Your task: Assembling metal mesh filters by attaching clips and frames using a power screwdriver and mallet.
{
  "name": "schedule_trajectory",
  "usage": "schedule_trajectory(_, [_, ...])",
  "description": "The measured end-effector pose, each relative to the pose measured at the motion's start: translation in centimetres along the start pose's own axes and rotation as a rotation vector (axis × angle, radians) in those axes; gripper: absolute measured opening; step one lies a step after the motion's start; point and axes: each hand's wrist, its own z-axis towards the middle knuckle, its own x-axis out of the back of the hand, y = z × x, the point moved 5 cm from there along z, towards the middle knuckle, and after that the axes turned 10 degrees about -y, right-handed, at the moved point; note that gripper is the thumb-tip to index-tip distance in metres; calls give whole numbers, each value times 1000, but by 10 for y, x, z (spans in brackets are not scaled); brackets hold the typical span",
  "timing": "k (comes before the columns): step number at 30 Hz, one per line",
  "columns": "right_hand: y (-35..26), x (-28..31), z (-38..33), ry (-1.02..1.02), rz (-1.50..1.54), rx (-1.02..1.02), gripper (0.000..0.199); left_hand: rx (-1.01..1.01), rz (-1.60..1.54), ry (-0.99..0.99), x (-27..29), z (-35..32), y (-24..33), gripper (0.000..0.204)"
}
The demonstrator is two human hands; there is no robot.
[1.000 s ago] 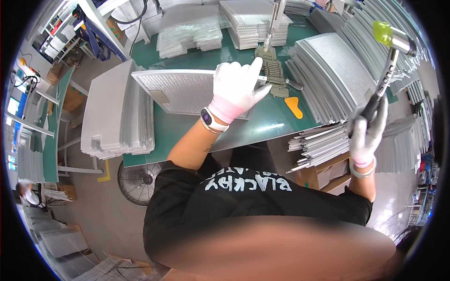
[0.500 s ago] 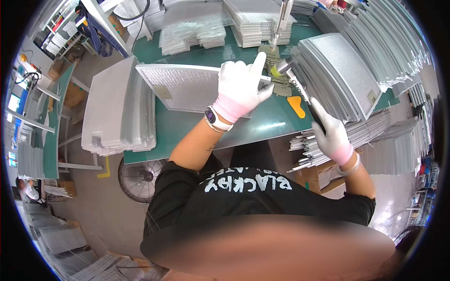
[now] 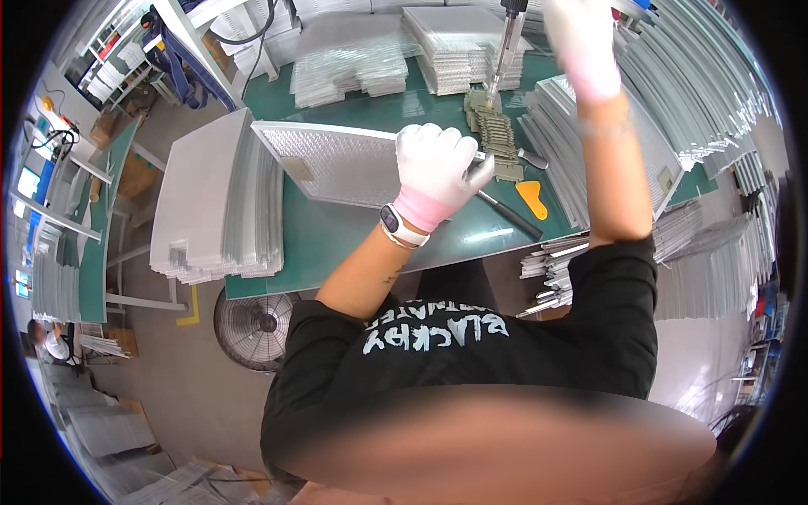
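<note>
Pressing down with the gloved left hand [image 3: 436, 171], fingers curled shut on the right end of a flat metal mesh panel [image 3: 337, 162] lying on the green table [image 3: 337, 240]. Reaching up high with the right hand [image 3: 581, 42] beside a hanging power screwdriver [image 3: 507, 46]; cannot tell its grip.

Far left, at the rim, we see two small lit screens [image 3: 25, 181], bluish-white rectangles, one above the other [image 3: 18, 282], both too small to read. Nearer the top left, brown cardboard boxes [image 3: 135, 172] sit on the floor beside the shelving, plain and flat-sided. On the mesh panel on the green surface [image 3: 337, 240], we spot a small tan rectangular label [image 3: 297, 167] near its left corner. A similar pale tag [image 3: 667, 178] shows on the stacked panels to the right.
</note>
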Motion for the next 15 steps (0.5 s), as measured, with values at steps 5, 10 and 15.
schedule_trajectory(5, [4,-2,48,-32,-14,-117,32,-16,-37,20,-12,14,-1,24])
schedule_trajectory(10, [-5,-5,22,69,431,-311,20,12,-51,-2,-20,19,-5,17])
schedule_trajectory(15, [4,-17,11,56,536,-302,19,-26,-127,87,-13,16,-9,14])
